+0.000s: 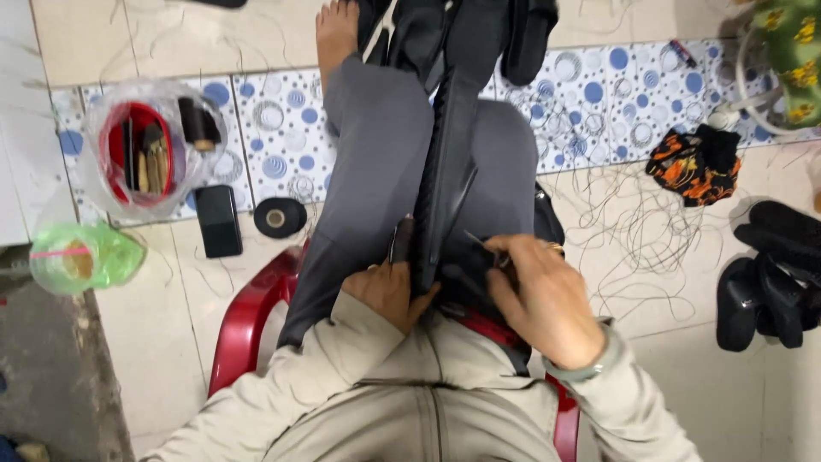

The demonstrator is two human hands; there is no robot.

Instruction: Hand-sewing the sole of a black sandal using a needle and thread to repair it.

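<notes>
A hand-stitching step appears to be in hand: the long black leather piece (445,180), laid along the lap, is pinched by the left hand (389,291), while a thin needle-like tool (479,242) is gripped by the right hand (543,295), so the next stitch calls for steady aim at the seam.

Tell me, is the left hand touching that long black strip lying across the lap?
Touching. The head view shows the left hand gripping the lower end of the black strip, thumb pressed against its edge, no gap between them.
</notes>
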